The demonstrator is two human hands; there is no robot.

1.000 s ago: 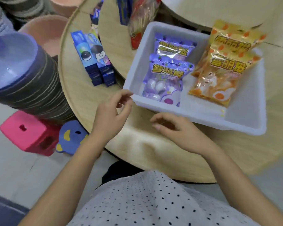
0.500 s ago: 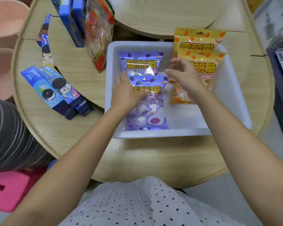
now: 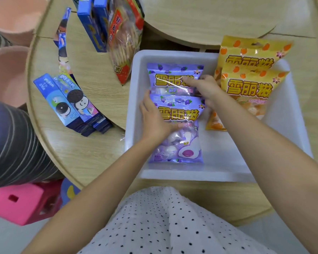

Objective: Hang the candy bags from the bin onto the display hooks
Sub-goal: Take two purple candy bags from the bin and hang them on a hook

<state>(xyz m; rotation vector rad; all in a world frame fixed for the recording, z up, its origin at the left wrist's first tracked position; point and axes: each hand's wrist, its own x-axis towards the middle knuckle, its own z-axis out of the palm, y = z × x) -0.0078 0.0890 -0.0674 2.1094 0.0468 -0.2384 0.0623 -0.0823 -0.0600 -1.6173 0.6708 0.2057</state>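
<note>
**Desk:** What does the head view show?

**Operator:** From my remote seat: both bare hands are down in the white rectangular plastic bin (image 3: 136, 85) on the pale wood round table (image 3: 84, 158). The left hand (image 3: 155, 118) lies flat over the left edge of the nearer purple plastic candy bag (image 3: 180, 132), fingers close together and slightly curled, pressing rather than pinching. I judge it is steadying the bag.

**Desk:** And the right?

**Operator:** The right hand (image 3: 204, 90) reaches across, fingertips resting on the farther purple candy bag (image 3: 173, 77), thumb side tucked by the nearer bag's top corner. Whether it has actually closed on either bag, I cannot tell.

**Desk:** The remaining stock?

**Operator:** Two orange plastic candy bags (image 3: 250, 87) overlap along the bin's right side, the farther one propped over the rim. Blue cookie boxes (image 3: 70, 105) and a red-trimmed clear biscuit packet (image 3: 125, 41) stand on the table to the left. No display hooks are in frame; nothing is hung yet, I'd say.
</note>
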